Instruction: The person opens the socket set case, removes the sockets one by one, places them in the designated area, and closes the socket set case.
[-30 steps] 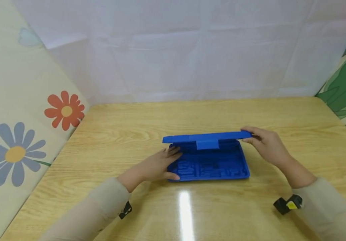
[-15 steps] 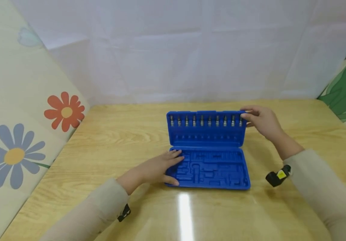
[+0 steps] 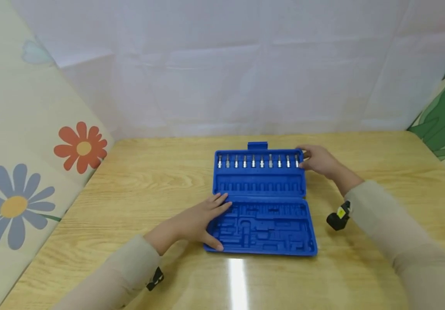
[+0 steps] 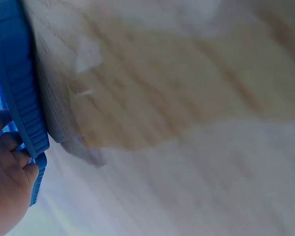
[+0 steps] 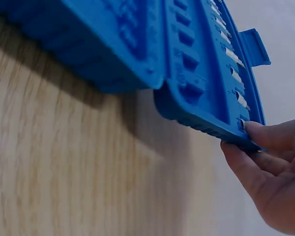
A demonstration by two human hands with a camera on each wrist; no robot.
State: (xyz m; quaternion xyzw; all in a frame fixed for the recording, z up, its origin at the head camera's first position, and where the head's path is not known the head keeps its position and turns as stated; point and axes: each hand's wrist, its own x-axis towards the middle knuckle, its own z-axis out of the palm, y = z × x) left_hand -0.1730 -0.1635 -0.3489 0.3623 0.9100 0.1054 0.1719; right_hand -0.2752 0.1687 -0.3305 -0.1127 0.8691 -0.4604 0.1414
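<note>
A blue plastic bit case [image 3: 269,251] lies unfolded on the table, hinge running across its middle. Its lid [image 3: 259,178] leans back on the far side and carries a row of several silver bits [image 3: 253,162]. Moulded recesses fill the near half, with no tools in them. My left hand [image 3: 199,221] rests on the left edge of that near half, fingers extended and thumb at the front corner. At the lid's far right corner, my right hand [image 3: 321,162] grips the edge; the right wrist view shows thumb inside and fingers [image 5: 243,167] beneath.
The wood-grain table [image 3: 149,172] reaches back to a white cloth [image 3: 191,86]. Flower-printed panels [image 3: 36,129] stand at the sides. A latch tab [image 3: 258,145] sticks out from the lid's far edge.
The lid has swung up and back from nearly closed, bringing the bits into sight. My right hand has travelled with it. The case has shifted slightly nearer and left; my left hand stays on it.
</note>
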